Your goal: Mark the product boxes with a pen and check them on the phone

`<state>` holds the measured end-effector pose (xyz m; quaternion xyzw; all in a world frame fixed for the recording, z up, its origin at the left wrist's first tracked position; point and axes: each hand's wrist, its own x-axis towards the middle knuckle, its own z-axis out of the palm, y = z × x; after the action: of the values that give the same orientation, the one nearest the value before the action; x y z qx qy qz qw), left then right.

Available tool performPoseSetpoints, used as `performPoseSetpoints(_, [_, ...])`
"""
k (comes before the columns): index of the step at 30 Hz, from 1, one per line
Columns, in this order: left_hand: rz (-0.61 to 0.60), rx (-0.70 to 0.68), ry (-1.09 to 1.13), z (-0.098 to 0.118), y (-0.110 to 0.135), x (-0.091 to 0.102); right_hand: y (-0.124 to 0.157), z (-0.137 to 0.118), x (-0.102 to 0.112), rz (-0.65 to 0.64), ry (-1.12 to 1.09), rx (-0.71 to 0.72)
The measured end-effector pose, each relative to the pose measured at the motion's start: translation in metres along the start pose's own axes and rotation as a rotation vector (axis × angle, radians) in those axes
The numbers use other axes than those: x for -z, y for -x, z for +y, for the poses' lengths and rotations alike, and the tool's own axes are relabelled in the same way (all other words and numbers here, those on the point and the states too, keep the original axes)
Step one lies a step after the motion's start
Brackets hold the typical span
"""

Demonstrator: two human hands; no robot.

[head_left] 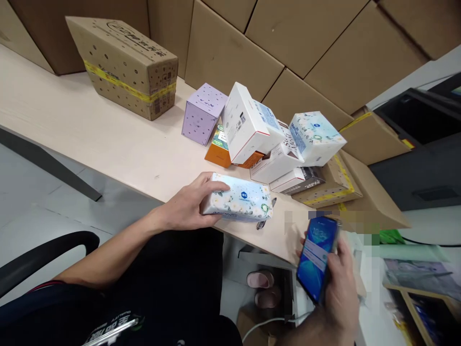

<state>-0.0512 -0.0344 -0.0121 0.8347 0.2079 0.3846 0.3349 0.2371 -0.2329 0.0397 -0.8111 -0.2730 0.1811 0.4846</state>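
My left hand (187, 204) is wrapped round the left end of a tissue pack (241, 197), white and pale blue with a flower print. The pack lies near the table's front edge, and something dark, perhaps glasses, pokes out at its right end. At the right, my right hand (340, 278) grips a smartphone (317, 259) with a lit blue lock screen showing the time. Behind the pack are a lilac box (203, 115), a white box (243, 125) tilted on an orange box (218, 151), and another flowered tissue pack (317, 137) on top of further boxes.
A brown carton (126, 72) with yellow tape stands at the back left of the pale table (144, 154). Large cartons (230, 48) form a wall behind. A black chair armrest (46, 254) is at the lower left. Pink slippers (264, 288) and a white cable (266, 322) lie below.
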Motion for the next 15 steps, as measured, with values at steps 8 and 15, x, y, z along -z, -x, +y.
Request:
performPoseSetpoints(8, [0.134, 0.015, -0.095, 0.010, 0.031, 0.046, -0.067, 0.046, 0.018, 0.052, 0.805, 0.105])
performPoseSetpoints(15, [0.565, 0.320, -0.407, 0.017, 0.063, 0.112, -0.079, 0.049, 0.009, 0.020, 0.952, 0.030])
